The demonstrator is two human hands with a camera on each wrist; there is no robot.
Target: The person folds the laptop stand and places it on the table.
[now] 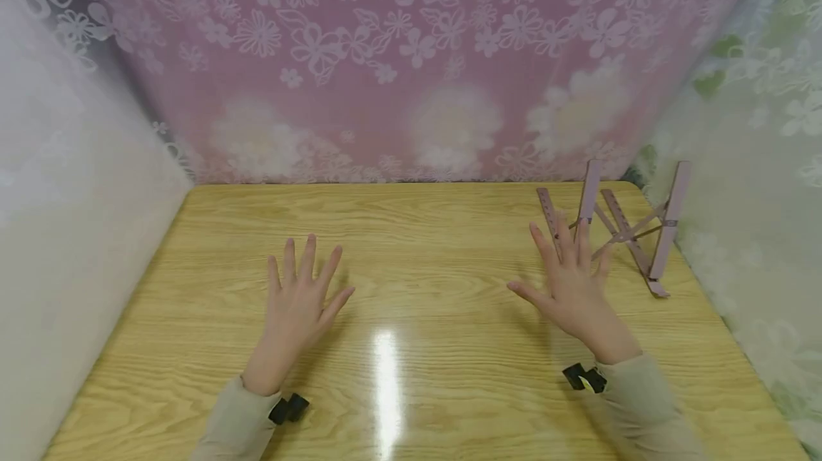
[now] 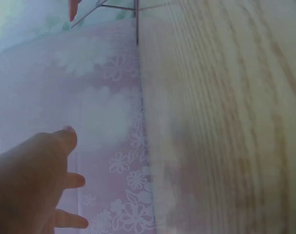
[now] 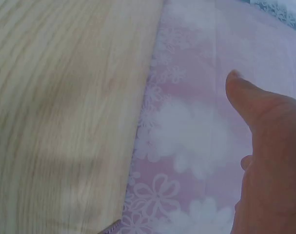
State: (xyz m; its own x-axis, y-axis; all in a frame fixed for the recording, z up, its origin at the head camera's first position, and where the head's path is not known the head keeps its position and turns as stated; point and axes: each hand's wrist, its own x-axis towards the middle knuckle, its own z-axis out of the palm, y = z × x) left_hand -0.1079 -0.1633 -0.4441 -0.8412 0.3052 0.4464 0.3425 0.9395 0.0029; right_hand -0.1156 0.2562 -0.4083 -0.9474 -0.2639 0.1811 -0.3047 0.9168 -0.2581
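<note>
My left hand is held over the left half of the wooden table, palm down, fingers straight and spread, holding nothing. On the right, my right hand has its fingers spread the same way and is likewise bare. Its fingertips overlap the near left part of a pinkish folding stand in the head view. That stand has notched base bars, upright arms and crossed struts, and it is unfolded at the table's far right corner. In the right wrist view, the tip of a notched bar shows at the bottom edge.
A pink floral curtain hangs along the table's back edge. Pale cloth walls stand at the left and right. Small black devices sit at the left cuff and the right cuff.
</note>
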